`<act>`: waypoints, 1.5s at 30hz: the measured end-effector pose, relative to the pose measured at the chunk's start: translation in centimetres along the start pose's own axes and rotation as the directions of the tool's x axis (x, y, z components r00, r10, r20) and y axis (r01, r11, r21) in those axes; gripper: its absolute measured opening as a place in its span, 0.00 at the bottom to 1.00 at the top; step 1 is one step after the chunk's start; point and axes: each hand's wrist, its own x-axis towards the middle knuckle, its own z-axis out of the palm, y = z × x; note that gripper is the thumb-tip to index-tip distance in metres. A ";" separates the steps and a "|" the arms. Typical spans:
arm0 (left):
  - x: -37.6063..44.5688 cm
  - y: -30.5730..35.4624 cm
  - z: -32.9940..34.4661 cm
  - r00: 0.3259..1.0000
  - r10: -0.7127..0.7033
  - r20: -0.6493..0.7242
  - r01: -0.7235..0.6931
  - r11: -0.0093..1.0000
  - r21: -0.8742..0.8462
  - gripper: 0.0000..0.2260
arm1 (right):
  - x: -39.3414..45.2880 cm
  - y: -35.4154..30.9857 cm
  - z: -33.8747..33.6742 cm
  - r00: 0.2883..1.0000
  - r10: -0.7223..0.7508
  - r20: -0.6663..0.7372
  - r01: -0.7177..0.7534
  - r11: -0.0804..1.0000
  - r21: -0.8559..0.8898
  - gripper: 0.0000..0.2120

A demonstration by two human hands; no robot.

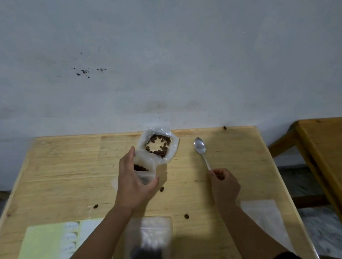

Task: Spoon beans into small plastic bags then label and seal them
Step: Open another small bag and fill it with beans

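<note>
Filled bag (149, 247) nearest, wooden table (66, 168), grey wall (159, 48), left grip (132, 179) holding container (144, 168), right grip (224, 183) holding spoon (201, 149)

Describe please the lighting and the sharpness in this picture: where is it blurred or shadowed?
Head view: dim, even light; the bag nearest the camera is blurred, its contents only a dark smear; soft shadows lie on the table beside the left hand and under the spoon; table edges bow from the wide lens.
</note>
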 end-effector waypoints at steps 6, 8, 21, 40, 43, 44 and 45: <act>-1.2 1.1 0.5 0.999 0.032 -0.010 -0.032 0.998 -0.051 0.49 | -0.1 -2.0 -1.0 0.991 -0.087 0.102 0.084 0.996 0.040 0.07; -1.7 1.6 0.6 0.998 0.055 -0.013 -0.055 0.996 -0.070 0.47 | -1.2 -4.2 -1.3 0.957 -0.218 0.190 0.196 0.972 0.132 0.06; -3.2 5.6 -1.7 0.972 0.237 0.011 -0.234 0.966 -0.114 0.48 | -5.4 -12.6 -3.7 0.674 -0.521 0.524 0.333 0.847 0.415 0.02; -4.3 5.9 -10.4 0.980 -0.078 -0.184 -0.030 0.852 -0.523 0.16 | -14.0 -14.4 -4.6 0.785 -0.542 0.299 0.277 0.739 0.614 0.13; -4.9 5.9 -11.4 0.993 0.057 -0.107 -0.100 0.886 -0.452 0.13 | -14.4 -14.7 -5.2 0.776 -0.583 0.240 0.387 0.742 0.548 0.07; -4.8 5.8 -11.8 0.993 0.099 -0.060 -0.115 0.898 -0.424 0.11 | -14.3 -14.7 -5.4 0.769 -0.590 0.247 0.417 0.755 0.506 0.08; -4.8 5.7 -12.2 0.992 0.129 -0.005 -0.120 0.909 -0.399 0.10 | -14.3 -14.7 -5.6 0.764 -0.588 0.265 0.431 0.771 0.470 0.09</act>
